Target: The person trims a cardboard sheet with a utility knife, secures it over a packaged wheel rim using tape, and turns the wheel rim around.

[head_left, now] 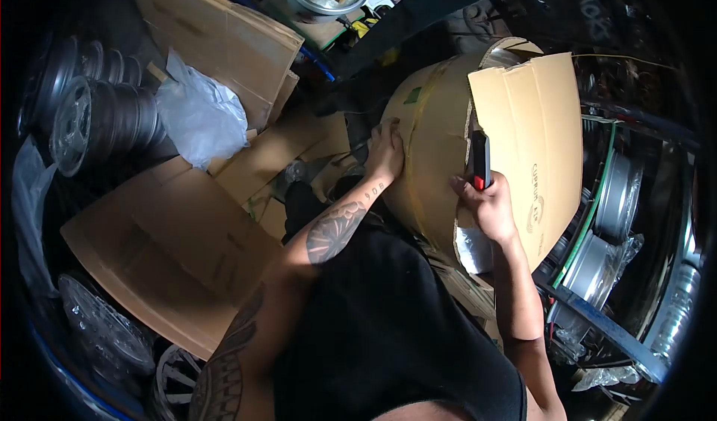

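From the head camera, here we are over a big, rounded tan cardboard wrap (433, 133), right in front of the person and a touch to the right, a broad pale cardboard flap (534, 115) with dark printing along its outer side. The left hand (385, 152) is laid on the wrap's curved near side, fingers slightly bent, gripping nothing. And the right hand (491, 208): clenched around a black utility knife with a red part (481, 159), held upright just at the flap's ragged edge; whether the blade touches the cardboard, I cannot tell. Below that fist, a shiny silvery surface (472, 249) peeks out of the opening. Over on the left, silver metal wheel rims (78, 126) sit beside a crumpled whitish plastic bag (200, 111), with a wide brown cardboard sheet (168, 242) spread out below. Far right, more silvery rims (618, 197) line a dark rack, and up top there's a round metal can (328, 6) with something yellow on it.
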Available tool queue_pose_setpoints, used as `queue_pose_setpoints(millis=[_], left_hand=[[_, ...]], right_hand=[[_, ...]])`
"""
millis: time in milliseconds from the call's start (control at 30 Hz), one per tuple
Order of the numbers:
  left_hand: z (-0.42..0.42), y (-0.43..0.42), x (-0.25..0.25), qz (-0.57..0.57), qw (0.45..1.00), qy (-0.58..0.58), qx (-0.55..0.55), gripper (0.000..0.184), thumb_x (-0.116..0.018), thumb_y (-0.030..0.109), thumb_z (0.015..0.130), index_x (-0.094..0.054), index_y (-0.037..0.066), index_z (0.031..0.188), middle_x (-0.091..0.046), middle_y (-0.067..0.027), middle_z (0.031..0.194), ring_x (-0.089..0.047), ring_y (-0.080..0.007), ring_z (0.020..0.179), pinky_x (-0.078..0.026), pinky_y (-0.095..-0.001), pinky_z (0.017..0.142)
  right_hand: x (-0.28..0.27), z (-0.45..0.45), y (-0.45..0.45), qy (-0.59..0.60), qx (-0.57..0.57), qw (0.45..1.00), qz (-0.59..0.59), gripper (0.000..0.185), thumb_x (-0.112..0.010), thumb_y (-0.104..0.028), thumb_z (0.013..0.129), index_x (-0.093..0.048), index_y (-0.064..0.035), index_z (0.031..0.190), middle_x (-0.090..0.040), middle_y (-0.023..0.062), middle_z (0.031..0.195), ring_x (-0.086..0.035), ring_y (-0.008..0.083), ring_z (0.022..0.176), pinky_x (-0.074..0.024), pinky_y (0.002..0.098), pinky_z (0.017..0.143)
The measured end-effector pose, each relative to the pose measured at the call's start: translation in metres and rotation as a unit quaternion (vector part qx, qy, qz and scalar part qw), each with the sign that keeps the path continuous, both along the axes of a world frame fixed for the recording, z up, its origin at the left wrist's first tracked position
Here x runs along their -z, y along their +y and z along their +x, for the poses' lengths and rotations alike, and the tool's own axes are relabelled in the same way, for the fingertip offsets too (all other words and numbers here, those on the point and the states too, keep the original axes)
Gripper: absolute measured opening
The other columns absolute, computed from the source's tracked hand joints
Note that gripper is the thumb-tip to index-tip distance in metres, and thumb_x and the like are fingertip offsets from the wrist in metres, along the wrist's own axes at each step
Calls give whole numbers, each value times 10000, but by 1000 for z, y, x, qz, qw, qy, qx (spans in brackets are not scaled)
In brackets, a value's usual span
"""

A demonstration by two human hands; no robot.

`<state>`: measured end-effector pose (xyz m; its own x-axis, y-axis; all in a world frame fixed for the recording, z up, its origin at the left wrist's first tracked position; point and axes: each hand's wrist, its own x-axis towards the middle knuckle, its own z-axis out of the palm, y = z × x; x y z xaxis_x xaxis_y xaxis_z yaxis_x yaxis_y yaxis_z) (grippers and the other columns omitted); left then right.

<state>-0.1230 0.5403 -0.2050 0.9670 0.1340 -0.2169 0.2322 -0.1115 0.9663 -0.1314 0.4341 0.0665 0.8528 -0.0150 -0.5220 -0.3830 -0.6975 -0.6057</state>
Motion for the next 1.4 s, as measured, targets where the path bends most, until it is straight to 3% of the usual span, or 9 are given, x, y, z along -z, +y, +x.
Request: queue_pose_setpoints(millis=[100,200,400,633,767,867,1000,1267,1400], left_hand=[[3,-2,-59,-165,985,19,-53,474,-320,300,1116,-472,48,1487,-501,-236,1493,-454,-413,1400,-336,-499,1180],[-6,-14,-69,-95,995,9,-26,554,-282,358,1125,-353,89,1604,-278,-207,1675,-227,-392,1560,-189,-506,1252],[-1,-13,-50,-80,996,-48,10,562,-283,354,1129,-343,83,1617,-291,-183,1683,-246,-359,1564,-171,-477,1270],[7,12,-7,-295,952,-71,36,771,-570,337,1056,-184,38,1652,-194,-207,1715,-268,-321,1561,-178,-389,1280],[-3,22,41,-459,847,254,86,1059,-580,652,985,144,270,1658,-179,-198,1709,-240,-394,1555,-333,-627,1169],[-1,17,64,-417,868,250,96,1009,-590,698,958,-111,153,1659,-410,-157,1595,-456,-346,1425,-432,-511,1123],[-6,11,68,-382,890,241,64,916,-598,692,958,-351,61,1575,-547,-145,1471,-553,-292,1334,-473,-440,1087],[7,11,48,-290,919,266,16,832,-533,647,1009,-359,62,1575,-494,-184,1517,-506,-298,1382,-437,-441,1119],[17,27,-122,-318,946,-2,65,804,-475,592,1045,-311,33,1599,-382,-174,1603,-372,-287,1474,-301,-406,1213]], right_hand=[[2,4,-1,-6,1,1000,21,395,-727,-72,946,-464,-29,655,-474,-11,580,-424,81,554,-408,315,522],[2,3,1,-27,-40,997,-61,385,-728,-82,950,-481,-25,660,-506,-10,573,-461,80,535,-418,309,509],[-7,8,10,-5,73,994,78,259,-766,-198,965,-623,-39,820,-571,-5,594,-567,99,519,-467,289,498],[-27,-9,-47,-93,133,984,71,267,-778,-286,961,-670,-45,1000,-590,-13,656,-553,71,516,-434,236,476],[-10,-50,-27,-51,157,983,85,286,-851,-241,894,-709,-33,1030,-620,-14,746,-553,61,615,-479,251,562],[-1,-68,-5,-163,91,981,-61,483,-957,-196,735,-692,2,1087,-652,19,880,-579,100,779,-497,268,691],[17,-72,1,-208,88,973,-53,404,-897,-188,783,-699,-13,1088,-645,52,814,-551,111,695,-486,290,656],[10,-72,12,-214,55,973,-67,219,-821,-153,840,-693,3,927,-683,146,812,-676,267,720,-525,376,695],[11,-61,-15,-92,97,988,79,343,-803,-309,924,-716,2,1041,-684,64,790,-631,146,746,-518,342,719]])
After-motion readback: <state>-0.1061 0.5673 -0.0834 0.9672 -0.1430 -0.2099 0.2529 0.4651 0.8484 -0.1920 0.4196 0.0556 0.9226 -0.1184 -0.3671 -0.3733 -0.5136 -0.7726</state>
